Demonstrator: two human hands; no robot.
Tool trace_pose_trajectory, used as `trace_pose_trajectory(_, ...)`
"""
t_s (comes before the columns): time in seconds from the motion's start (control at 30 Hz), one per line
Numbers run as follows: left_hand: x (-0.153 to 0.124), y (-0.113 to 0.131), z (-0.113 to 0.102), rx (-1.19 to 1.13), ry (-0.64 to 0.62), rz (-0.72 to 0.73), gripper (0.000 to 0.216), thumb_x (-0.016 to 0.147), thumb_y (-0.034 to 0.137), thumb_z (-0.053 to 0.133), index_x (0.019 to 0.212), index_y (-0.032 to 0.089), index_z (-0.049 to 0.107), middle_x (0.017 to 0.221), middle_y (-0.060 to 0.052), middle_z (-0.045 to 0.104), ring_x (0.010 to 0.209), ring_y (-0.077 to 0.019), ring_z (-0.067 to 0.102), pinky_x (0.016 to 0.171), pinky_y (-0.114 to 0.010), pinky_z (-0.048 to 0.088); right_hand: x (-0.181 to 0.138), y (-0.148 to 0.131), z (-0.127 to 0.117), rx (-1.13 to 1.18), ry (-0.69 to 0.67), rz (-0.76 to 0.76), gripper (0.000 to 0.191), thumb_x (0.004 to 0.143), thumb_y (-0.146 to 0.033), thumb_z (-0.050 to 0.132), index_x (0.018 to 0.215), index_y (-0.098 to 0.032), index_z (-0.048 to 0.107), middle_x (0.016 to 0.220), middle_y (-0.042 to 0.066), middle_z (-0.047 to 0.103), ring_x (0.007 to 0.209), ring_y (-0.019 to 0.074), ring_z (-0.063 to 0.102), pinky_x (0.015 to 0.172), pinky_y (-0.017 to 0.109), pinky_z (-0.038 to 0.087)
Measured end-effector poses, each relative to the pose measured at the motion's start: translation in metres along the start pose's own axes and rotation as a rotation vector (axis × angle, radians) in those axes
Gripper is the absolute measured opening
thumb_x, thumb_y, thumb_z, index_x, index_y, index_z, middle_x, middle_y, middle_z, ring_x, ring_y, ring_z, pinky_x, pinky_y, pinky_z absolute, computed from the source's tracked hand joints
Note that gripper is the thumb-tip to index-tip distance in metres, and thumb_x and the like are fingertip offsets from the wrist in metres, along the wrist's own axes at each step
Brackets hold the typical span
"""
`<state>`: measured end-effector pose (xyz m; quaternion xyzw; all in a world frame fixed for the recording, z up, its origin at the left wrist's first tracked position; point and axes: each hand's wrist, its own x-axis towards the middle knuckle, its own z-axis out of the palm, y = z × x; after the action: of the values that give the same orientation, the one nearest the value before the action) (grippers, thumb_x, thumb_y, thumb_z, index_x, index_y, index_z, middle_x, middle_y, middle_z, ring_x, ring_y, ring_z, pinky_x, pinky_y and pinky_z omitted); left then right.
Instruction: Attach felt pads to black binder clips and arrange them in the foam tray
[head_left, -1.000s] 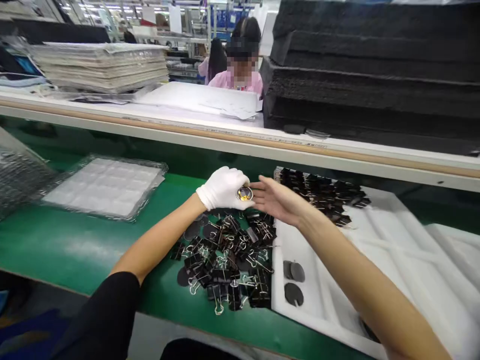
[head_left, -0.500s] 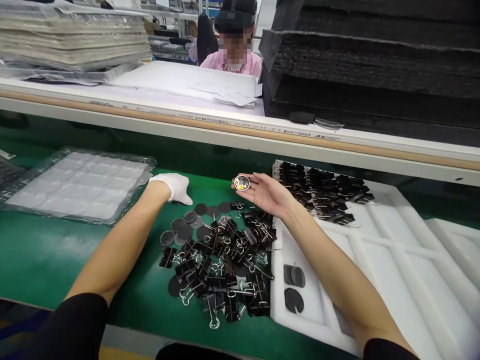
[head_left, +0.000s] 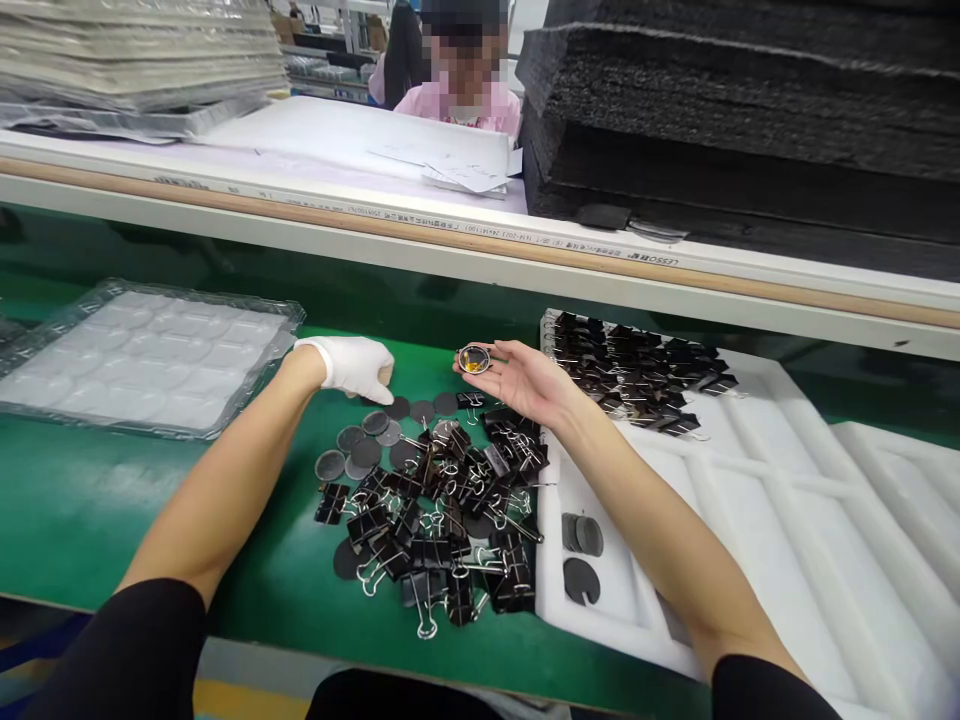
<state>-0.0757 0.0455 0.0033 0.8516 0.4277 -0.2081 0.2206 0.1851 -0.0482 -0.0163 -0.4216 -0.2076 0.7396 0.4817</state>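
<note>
My right hand is bare, palm up, with a small round watch head resting at its fingers. The watch head has a silver rim and a dark face with yellow-orange parts. My left hand wears a white glove. Its fingers are bent and the thumb stands apart from them; I see nothing held there. Just under that hand lie dark round discs on the green table. Beside them, below both hands, is a heap of black binder clips with silver handles.
A clear plastic tray with white compartments lies at left. At right, a white foam tray carries rows of binder clips and some discs. A shelf edge runs behind, bearing black foam sheets. A person sits beyond.
My left hand has moved right, towards the discs and my right hand. The watch head has tilted slightly in my right hand. The whole view has shifted a little.
</note>
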Motion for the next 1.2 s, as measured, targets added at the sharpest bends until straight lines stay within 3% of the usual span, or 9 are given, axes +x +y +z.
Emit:
trace_pose_trajectory(0.2,-0.022,0.045,-0.002,-0.047,0.768,0.400,0.037,0.089,0.058,0.065,0.093,0.021,0.063,0.077,0.002,0.067,0.063,-0.0133,0.056,0.062,-0.027,0.038,-0.007,0.001,0.010,0.069,0.024,-0.012,0.014,0.103,-0.015,0.040,0.103,-0.015,0.055,0.100,0.016,0.074,0.094,0.0200,0.077,0.088,0.033,0.065)
trace_pose_trajectory(0.3,-0.014,0.061,0.005,0.194,0.979,0.528,0.036,0.098,0.054,0.057,0.089,0.020,0.065,0.080,-0.002,0.067,0.068,-0.0153,0.058,0.067,-0.031,0.037,-0.014,0.002,0.017,0.042,-0.007,0.018,0.018,0.104,-0.015,0.038,0.097,-0.015,0.055,0.094,0.015,0.074,0.088,0.0188,0.077,0.084,0.030,0.066)
trace_pose_trajectory(0.4,-0.004,0.066,0.011,0.373,0.964,0.557,0.044,0.103,0.054,0.044,0.086,0.019,0.066,0.082,-0.006,0.068,0.072,-0.0181,0.059,0.069,-0.033,0.035,-0.018,0.002,0.019,0.014,-0.027,0.030,0.020,0.104,-0.014,0.040,0.096,-0.014,0.058,0.094,0.014,0.074,0.087,0.0179,0.077,0.083,0.028,0.066)
trace_pose_trajectory(0.53,-0.002,0.064,0.012,0.354,0.814,0.525,0.045,0.105,0.054,0.037,0.100,0.023,0.069,0.099,-0.010,0.071,0.086,-0.0212,0.063,0.075,-0.035,0.037,-0.015,0.004,0.015,-0.026,-0.026,-0.033,0.012,0.100,-0.012,0.054,0.098,-0.014,0.066,0.095,0.009,0.075,0.088,0.0147,0.075,0.094,0.028,0.063)
trace_pose_trajectory(0.6,-0.002,0.063,0.012,0.276,0.777,0.522,0.043,0.105,0.052,0.037,0.103,0.024,0.070,0.103,-0.009,0.072,0.091,-0.0213,0.064,0.080,-0.036,0.039,-0.013,0.005,0.012,-0.058,-0.033,-0.067,0.012,0.097,-0.010,0.058,0.101,-0.015,0.069,0.097,0.007,0.076,0.090,0.0139,0.074,0.097,0.028,0.061)
trace_pose_trajectory(0.73,0.001,0.062,0.017,0.014,0.871,0.467,0.037,0.100,0.054,0.049,0.106,0.021,0.067,0.098,-0.006,0.071,0.088,-0.0183,0.066,0.082,-0.033,0.044,-0.012,0.006,0.009,-0.106,-0.054,-0.118,0.024,0.090,-0.003,0.064,0.109,-0.017,0.072,0.105,0.005,0.077,0.095,0.0133,0.074,0.102,0.030,0.060)
trace_pose_trajectory(0.9,0.002,0.070,0.022,-0.282,0.785,0.290,0.062,0.088,0.063,0.062,0.133,0.021,0.054,0.097,-0.002,0.069,0.080,-0.0167,0.064,0.072,-0.028,0.046,-0.010,0.012,0.006,-0.199,-0.013,-0.252,0.023,0.087,-0.007,0.069,0.106,-0.018,0.075,0.100,0.003,0.077,0.093,0.0141,0.074,0.095,0.032,0.064)
trace_pose_trajectory(1.03,0.001,0.077,0.022,-0.426,0.628,0.269,0.051,0.092,0.064,0.053,0.118,0.021,0.062,0.090,-0.001,0.071,0.077,-0.0168,0.064,0.068,-0.028,0.045,-0.004,0.018,0.004,-0.326,0.075,-0.408,0.019,0.084,-0.014,0.077,0.102,-0.017,0.076,0.089,0.003,0.076,0.083,0.0143,0.073,0.086,0.033,0.066)
trace_pose_trajectory(1.2,0.005,0.080,0.027,-0.536,0.626,0.296,0.044,0.090,0.060,0.056,0.108,0.020,0.063,0.090,-0.001,0.071,0.078,-0.0172,0.063,0.066,-0.028,0.044,-0.003,0.023,0.004,-0.383,0.059,-0.457,0.023,0.080,-0.026,0.083,0.100,-0.017,0.076,0.090,0.004,0.076,0.084,0.0168,0.073,0.091,0.040,0.065)
